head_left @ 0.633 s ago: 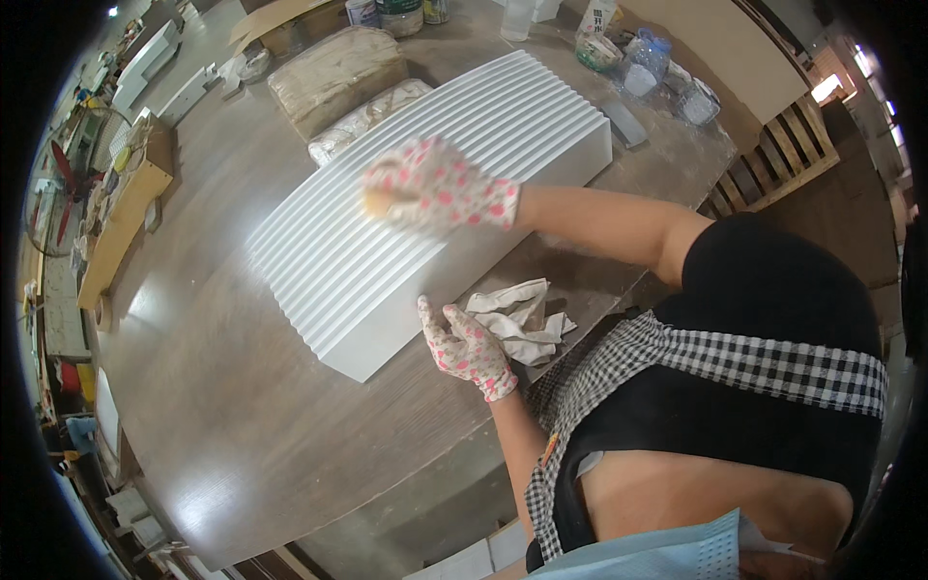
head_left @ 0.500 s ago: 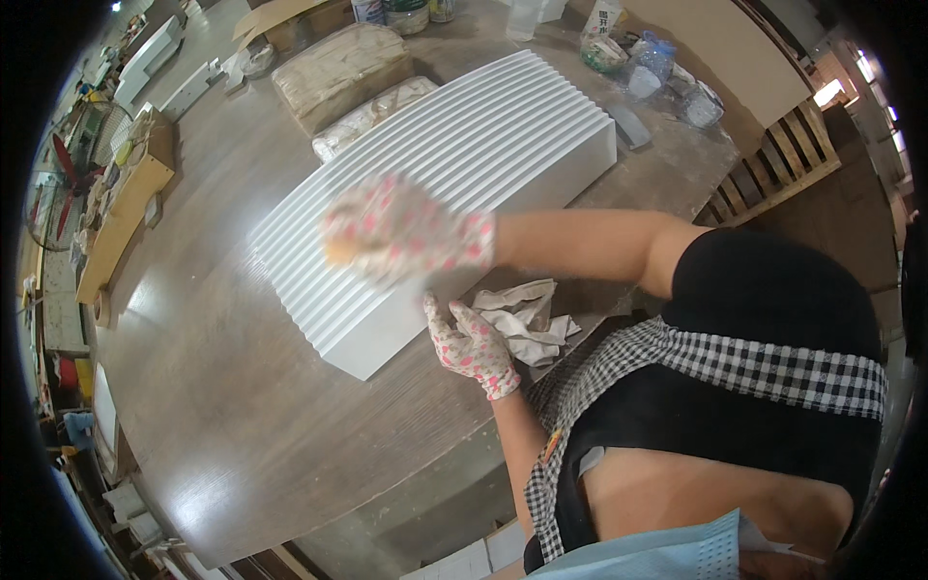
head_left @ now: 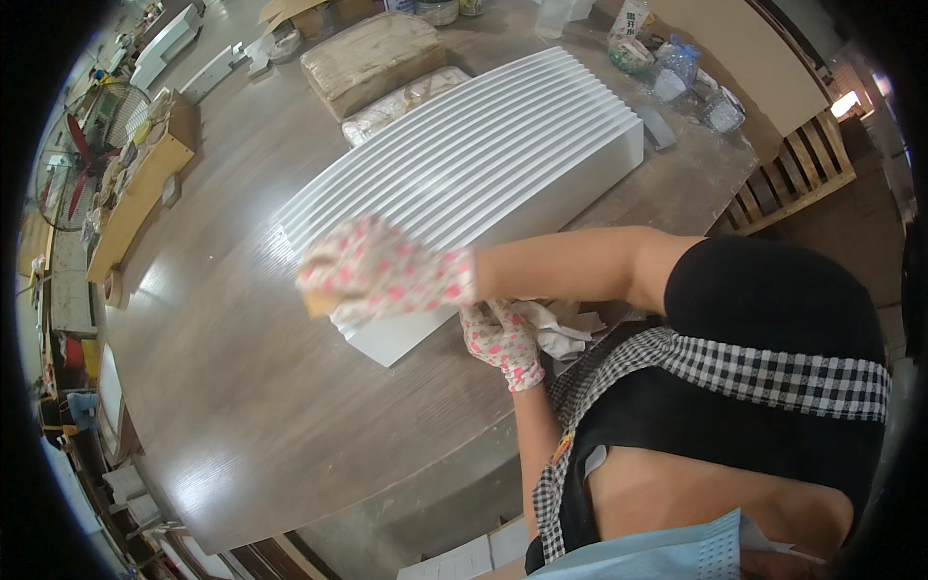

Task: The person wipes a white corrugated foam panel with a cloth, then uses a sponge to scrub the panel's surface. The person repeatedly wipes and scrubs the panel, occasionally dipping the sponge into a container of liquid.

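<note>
A white ribbed block [head_left: 483, 135] with long parallel grooves lies slantwise on the brown wood-grain table [head_left: 242, 406]. My right hand [head_left: 362, 271], in a white glove with pink spots, is closed round a small tan pad [head_left: 317, 304] at the block's near left end. Motion blurs both hand and pad, so the pad's exact kind is unclear. My left hand [head_left: 503, 346], in a matching glove, rests by the block's near side with fingers apart. Its fingertips are partly hidden behind my right forearm. Crumpled white cloth or paper [head_left: 561, 333] lies beside it.
Behind the block sit two wrapped tan packages [head_left: 372, 63]. Plastic bottles and bags [head_left: 677, 72] stand at the far right, near a slatted wooden pallet [head_left: 797, 169]. On the left are a wooden tray of items [head_left: 145, 179] and a fan with red blades [head_left: 82, 145].
My right hand has swept toward the block's near left end and past its edge, the pad still in it. My left fingers have slipped behind the right forearm. The whole view has shifted slightly.
</note>
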`<state>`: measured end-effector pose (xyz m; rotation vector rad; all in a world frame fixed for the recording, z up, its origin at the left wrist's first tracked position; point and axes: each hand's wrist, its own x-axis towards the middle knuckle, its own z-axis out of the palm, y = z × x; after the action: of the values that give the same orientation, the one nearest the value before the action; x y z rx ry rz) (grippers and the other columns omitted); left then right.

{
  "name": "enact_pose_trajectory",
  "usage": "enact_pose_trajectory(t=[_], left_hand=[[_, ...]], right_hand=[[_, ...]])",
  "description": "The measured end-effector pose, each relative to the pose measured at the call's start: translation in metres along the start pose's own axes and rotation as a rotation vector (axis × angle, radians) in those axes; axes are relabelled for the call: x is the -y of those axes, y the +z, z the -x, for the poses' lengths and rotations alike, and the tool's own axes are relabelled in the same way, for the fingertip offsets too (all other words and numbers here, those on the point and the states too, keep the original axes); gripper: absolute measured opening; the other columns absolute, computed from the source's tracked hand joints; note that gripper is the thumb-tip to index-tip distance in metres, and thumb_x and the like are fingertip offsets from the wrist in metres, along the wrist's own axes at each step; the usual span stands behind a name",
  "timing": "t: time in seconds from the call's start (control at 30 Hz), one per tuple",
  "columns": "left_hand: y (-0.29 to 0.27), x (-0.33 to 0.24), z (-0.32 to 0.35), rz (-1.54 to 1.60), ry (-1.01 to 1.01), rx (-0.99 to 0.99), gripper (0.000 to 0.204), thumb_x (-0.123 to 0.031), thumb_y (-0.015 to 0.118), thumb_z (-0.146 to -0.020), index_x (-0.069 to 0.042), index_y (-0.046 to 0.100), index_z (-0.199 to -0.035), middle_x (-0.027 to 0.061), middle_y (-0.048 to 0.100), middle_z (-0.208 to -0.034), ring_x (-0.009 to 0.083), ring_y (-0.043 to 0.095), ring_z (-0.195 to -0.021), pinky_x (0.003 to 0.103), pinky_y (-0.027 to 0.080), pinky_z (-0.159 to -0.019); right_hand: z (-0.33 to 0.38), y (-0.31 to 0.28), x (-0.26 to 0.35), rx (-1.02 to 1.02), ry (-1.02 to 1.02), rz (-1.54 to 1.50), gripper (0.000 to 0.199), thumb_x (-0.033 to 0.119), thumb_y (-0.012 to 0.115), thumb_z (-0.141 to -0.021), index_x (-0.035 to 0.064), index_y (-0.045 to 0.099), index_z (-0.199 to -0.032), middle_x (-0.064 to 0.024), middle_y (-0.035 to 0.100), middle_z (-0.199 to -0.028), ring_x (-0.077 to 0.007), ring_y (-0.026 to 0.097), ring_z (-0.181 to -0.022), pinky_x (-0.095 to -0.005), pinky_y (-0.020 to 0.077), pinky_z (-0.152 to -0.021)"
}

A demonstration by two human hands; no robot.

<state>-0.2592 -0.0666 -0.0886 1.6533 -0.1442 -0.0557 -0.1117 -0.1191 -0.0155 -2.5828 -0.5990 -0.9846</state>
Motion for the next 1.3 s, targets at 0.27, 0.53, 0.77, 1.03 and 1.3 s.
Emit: enact_pose_trajectory(t=[0.27, 0.53, 0.77, 1.03, 1.3], left_hand=[[0.002, -0.007, -0.004, -0.101, 0.067, -0.031, 0.037, -0.012, 0.061, -0.095, 0.004, 0.059, -0.128, 0.0145, 0.068, -0.111, 0.0218, 0.066, -0.096, 0.034, 0.051, -0.087], [0.007, -0.003, -0.003, 0.159, -0.1, -0.016, 0.028, -0.015, 0.063, -0.092, 0.001, 0.065, -0.115, 0.0131, 0.067, -0.087, 0.0242, 0.062, -0.07, 0.036, 0.05, -0.066], [0.007, 0.004, -0.002, 0.033, 0.074, -0.018, 0.032, -0.012, 0.064, -0.092, 0.003, 0.064, -0.12, 0.0154, 0.068, -0.094, 0.0249, 0.067, -0.08, 0.035, 0.053, -0.074], [0.004, 0.006, -0.004, -0.08, 0.211, 0.009, 0.033, -0.009, 0.06, -0.095, 0.005, 0.061, -0.125, 0.0172, 0.07, -0.109, 0.0208, 0.069, -0.085, 0.034, 0.054, -0.076], [-0.049, -0.006, 0.002, 0.147, -0.097, 0.066, 0.031, -0.006, 0.055, -0.097, 0.004, 0.059, -0.127, 0.0121, 0.07, -0.096, 0.0151, 0.066, -0.084, 0.029, 0.053, -0.075]], right_hand=[[-0.012, -0.041, -0.028, 0.279, 0.363, -0.179, 0.044, 0.032, 0.066, -0.085, 0.0112, 0.059, -0.123, -0.0137, 0.061, -0.121, -0.0311, 0.06, -0.106, -0.0466, 0.0507, -0.086], [-0.027, -0.018, -0.009, 0.234, 0.154, -0.094, 0.042, 0.031, 0.066, -0.084, 0.011, 0.063, -0.12, -0.0119, 0.064, -0.118, -0.0322, 0.059, -0.106, -0.0451, 0.0501, -0.088], [-0.026, -0.035, -0.003, 0.207, 0.163, 0.041, 0.043, 0.033, 0.064, -0.085, 0.0112, 0.061, -0.122, -0.0127, 0.062, -0.119, -0.0313, 0.058, -0.11, -0.0469, 0.0488, -0.091], [-0.018, -0.04, -0.033, 0.449, 0.372, -0.076, 0.046, 0.033, 0.06, -0.09, 0.014, 0.057, -0.131, -0.0112, 0.057, -0.131, -0.0297, 0.053, -0.119, -0.0473, 0.0438, -0.1], [-0.037, -0.015, -0.017, 0.397, 0.072, -0.103, 0.04, 0.034, 0.053, -0.096, 0.0106, 0.057, -0.127, -0.0147, 0.057, -0.128, -0.0291, 0.053, -0.121, -0.0455, 0.046, -0.099]])
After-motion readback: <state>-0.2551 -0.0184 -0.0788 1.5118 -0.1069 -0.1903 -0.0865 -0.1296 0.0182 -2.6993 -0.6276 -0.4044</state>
